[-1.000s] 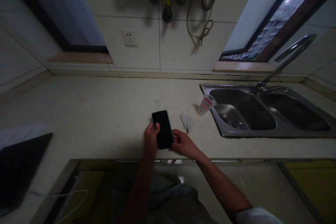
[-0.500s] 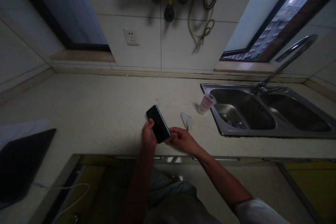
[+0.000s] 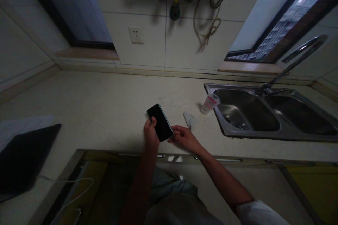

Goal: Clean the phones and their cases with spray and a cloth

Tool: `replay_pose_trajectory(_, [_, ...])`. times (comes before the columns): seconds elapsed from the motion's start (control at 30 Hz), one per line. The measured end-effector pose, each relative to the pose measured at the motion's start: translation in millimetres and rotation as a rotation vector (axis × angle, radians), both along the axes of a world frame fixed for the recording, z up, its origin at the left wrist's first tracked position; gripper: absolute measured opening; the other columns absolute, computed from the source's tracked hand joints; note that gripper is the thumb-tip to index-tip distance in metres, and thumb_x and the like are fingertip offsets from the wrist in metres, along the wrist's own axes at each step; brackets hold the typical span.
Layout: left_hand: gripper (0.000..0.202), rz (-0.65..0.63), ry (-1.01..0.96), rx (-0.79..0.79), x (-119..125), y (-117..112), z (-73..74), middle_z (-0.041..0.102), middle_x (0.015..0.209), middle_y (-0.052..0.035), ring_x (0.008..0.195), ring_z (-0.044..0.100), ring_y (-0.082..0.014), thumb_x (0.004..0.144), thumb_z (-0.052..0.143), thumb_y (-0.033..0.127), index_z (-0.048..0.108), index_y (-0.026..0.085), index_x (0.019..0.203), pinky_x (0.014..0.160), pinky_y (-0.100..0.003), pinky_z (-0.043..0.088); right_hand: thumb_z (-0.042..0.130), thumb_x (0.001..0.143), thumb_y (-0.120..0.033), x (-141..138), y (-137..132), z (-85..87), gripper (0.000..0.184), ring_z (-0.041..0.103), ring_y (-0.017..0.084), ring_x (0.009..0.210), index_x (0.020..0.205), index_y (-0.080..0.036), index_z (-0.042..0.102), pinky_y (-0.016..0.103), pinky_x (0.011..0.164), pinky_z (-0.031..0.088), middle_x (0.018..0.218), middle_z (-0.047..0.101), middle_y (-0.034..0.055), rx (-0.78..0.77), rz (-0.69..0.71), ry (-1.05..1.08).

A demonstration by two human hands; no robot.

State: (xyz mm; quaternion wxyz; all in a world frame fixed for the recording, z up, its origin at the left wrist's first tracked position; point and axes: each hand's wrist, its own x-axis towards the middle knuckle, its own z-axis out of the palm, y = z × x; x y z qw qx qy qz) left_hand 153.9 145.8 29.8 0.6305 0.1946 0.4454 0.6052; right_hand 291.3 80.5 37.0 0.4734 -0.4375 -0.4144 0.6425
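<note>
A black-screened smartphone (image 3: 160, 122) with a pale edge is tilted up off the stone countertop (image 3: 92, 95), its top leaning left. My left hand (image 3: 151, 133) holds it from below and behind. My right hand (image 3: 185, 138) lies at the phone's lower right corner, fingertips at its edge, though any grip there is hard to make out. A crumpled white cloth or tissue (image 3: 190, 120) lies just beyond that hand.
A plastic cup (image 3: 210, 103) with a red label stands on the stainless double sink's rim (image 3: 250, 137), below a curved faucet (image 3: 295, 61). A dark flat device (image 3: 26, 158) with a white cable (image 3: 74, 186) lies at the left. Hoses (image 3: 208, 17) hang on the tiled wall.
The phone has turned, its top swinging left compared with a second ago. My head view has shifted slightly, and the counter's contents appear a little further right.
</note>
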Motion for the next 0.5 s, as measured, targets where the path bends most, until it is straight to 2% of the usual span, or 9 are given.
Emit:
replay_pose_trajectory(0.17, [0.056,-0.003,-0.029,0.015,1.4,-0.9,-0.9,0.068,0.077,-0.0002,0.065,0.062,-0.0146,0.055,0.087,0.050,0.065,0.016,0.093,0.067,-0.028,0.050,0.070,0.064,-0.021,1.3,-0.5,-3.0,0.034,0.066,0.013,0.068,0.097,-0.017,0.066,0.029,0.073,0.055,0.078,0.072,-0.0013,-0.002,-0.028,-0.097])
replay_pose_trajectory(0.3, [0.048,-0.001,-0.085,0.029,1.7,0.8,-3.5,0.069,0.077,0.0001,0.070,0.064,-0.0153,0.056,0.087,0.044,0.066,0.017,0.089,0.072,-0.028,0.051,0.064,0.070,-0.024,1.1,0.0,-6.1,0.030,0.059,0.012,0.064,0.099,-0.016,0.067,0.023,0.063,0.046,0.075,0.069,-0.0012,0.118,-0.081,-0.277])
replay_pose_trajectory(0.5, [0.042,-0.025,-0.130,-0.008,-1.7,7.8,-6.6,0.071,0.081,-0.0014,0.077,0.066,-0.0168,0.057,0.087,0.036,0.067,0.017,0.089,0.080,-0.030,0.052,0.059,0.077,-0.029,-0.1,-2.4,-0.1,0.033,0.053,0.012,0.063,0.105,-0.015,0.069,0.023,0.060,0.039,0.076,0.065,-0.0004,0.261,-0.095,-0.431])
